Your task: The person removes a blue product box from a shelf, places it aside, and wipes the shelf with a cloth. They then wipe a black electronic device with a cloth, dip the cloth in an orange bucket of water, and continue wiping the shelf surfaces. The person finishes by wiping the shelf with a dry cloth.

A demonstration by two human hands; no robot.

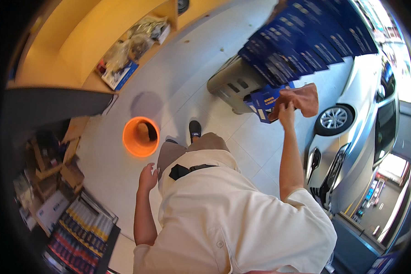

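My right hand (287, 114) grips a brown cloth (303, 99), held out at arm's length. Part of the cloth hangs in front of a blue carton (262, 106) that bears writing; whether they touch I cannot tell. Down by my thigh, my left hand (148, 176) holds nothing, its fingers loosely apart. The nearest thing to it is an orange bucket (127, 138) on the tiled floor, with something pale and dark inside that I cannot make out.
Dark blue boxes (294, 41) rise in a tall stack beside a grey plastic housing (233, 82). A silver car (359, 147) stands at the right. Wooden shelves (89, 37) hold plastic-wrapped items. Cardboard boxes (72, 174) and a rack of coloured packages (82, 236) are at the lower left.
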